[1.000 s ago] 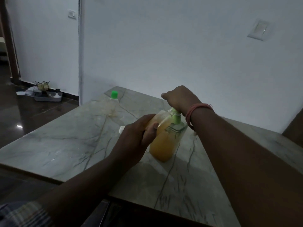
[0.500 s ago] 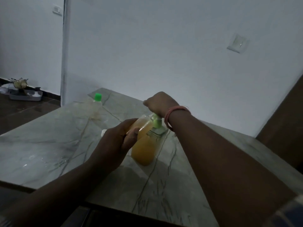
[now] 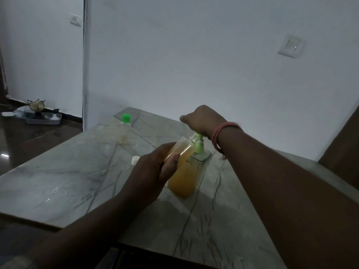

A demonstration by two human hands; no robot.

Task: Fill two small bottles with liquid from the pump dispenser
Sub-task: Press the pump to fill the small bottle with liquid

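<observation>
Gripping small bottle (image 3: 179, 150): left hand (image 3: 149, 171) | right hand (image 3: 202, 118) apparently presses pump dispenser (image 3: 186, 175) | labels unreadable

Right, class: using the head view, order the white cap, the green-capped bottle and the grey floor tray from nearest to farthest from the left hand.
1. White cap, on the table just left of the left hand.
2. Green-capped bottle, farther back on the table.
3. Grey floor tray, on the floor, far left.

A grey veined marble tabletop (image 3: 64, 171) carries the pump dispenser (image 3: 184, 179), part full of orange liquid. A small white cap (image 3: 135, 159) lies just left of it. Farther back left of the dispenser stands a clear green-capped bottle (image 3: 124, 127)
</observation>
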